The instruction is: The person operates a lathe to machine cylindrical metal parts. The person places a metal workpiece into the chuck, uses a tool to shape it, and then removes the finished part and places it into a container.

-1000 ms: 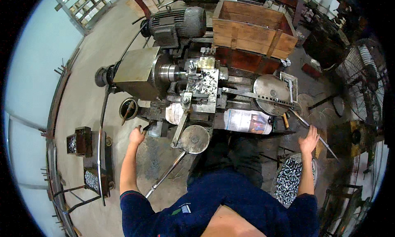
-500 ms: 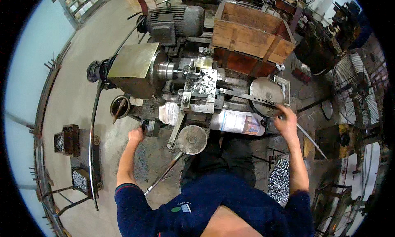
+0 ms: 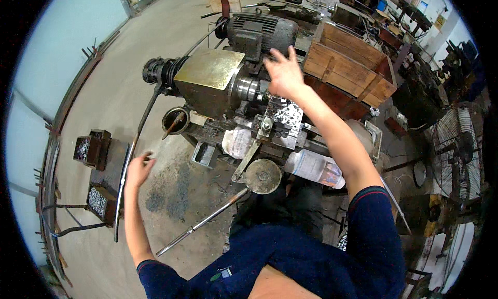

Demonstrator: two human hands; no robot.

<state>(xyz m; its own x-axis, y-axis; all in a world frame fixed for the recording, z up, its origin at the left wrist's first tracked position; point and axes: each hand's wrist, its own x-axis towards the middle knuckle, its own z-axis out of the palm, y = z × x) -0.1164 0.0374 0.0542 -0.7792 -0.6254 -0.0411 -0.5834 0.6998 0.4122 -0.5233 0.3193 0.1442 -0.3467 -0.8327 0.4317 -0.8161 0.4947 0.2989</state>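
My right hand [image 3: 284, 76] is raised over the lathe, just right of its round steel chuck [image 3: 248, 89] and in front of the motor [image 3: 262, 34]. Its fingers are spread and slightly blurred, with nothing seen in them. Below it lies the cross slide [image 3: 284, 114], covered with metal chips. On the left, my left hand [image 3: 138, 170] hovers near a long metal lever [image 3: 123, 182], its thumb and forefinger apart; I see nothing held. A small grey metal tray [image 3: 205, 154] sits under the lathe bed. A round handwheel-like disc [image 3: 263, 176] with a rod is in front of me.
Dark boxes of small metal parts [image 3: 101, 201] stand at the left on a stand. A wooden crate [image 3: 347, 65] sits behind the lathe, and a fan [image 3: 459, 143] stands at the right. A round pot with a brush [image 3: 175, 121] hangs at the lathe's left end.
My right hand has left the perforated bar at the right and swung up over the chuck area. My left hand has moved left, away from the small tray. The view has shifted.
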